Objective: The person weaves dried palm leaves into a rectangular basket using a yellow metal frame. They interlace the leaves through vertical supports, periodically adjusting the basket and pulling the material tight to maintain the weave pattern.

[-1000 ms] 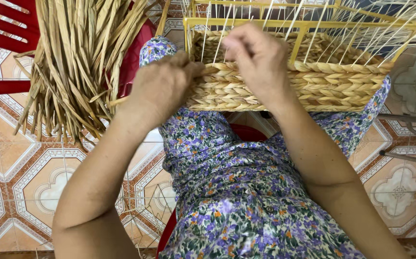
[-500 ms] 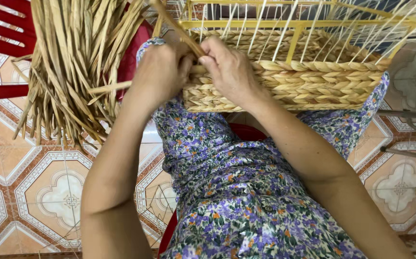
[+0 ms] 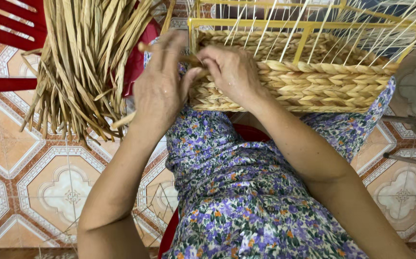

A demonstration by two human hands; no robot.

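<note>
Woven basket (image 3: 308, 81) under both hands (image 3: 196, 79)

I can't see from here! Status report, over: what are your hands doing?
Left hand and right hand pinching a straw strand at the woven basket's corner. Dried straw bundle hangs left. Nothing blocking.

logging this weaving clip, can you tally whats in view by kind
hands: 2, left hand and right hand, both pinching one strand at the basket's corner
half-woven basket on its yellow frame: 1
bundle of dried straw: 1
red plastic chair: 1
total: 5
</note>
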